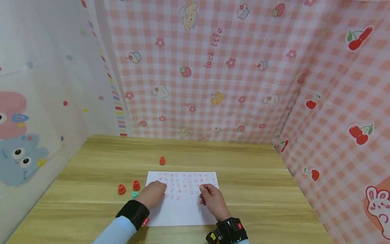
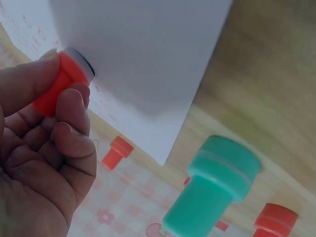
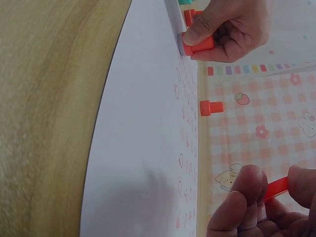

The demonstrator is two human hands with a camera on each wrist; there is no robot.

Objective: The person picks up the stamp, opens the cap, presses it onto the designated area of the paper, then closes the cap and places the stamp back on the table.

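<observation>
Over the left part of a white sheet of paper (image 1: pixel 182 213), my left hand (image 1: pixel 153 194) grips a red toy stamp (image 2: pixel 54 94) with thumb and curled fingers. The stamp's grey end faces the paper, close to it; whether they touch I cannot tell. Rows of small red and pink prints cover the sheet's far half. At the paper's right side, my right hand (image 1: pixel 214 200) pinches a small red piece (image 3: pixel 277 188) between thumb and fingers, above the sheet. Most of that piece is hidden, so its kind is unclear.
Left of the paper stand a teal stamp (image 2: pixel 212 177) and two red stamps, one nearer the sheet (image 1: pixel 136 185) and one farther left (image 1: pixel 121 189). Another red stamp (image 1: pixel 162 160) stands behind the paper. Patterned cloth (image 1: pixel 198 84) hangs around the wooden table (image 1: pixel 253 176).
</observation>
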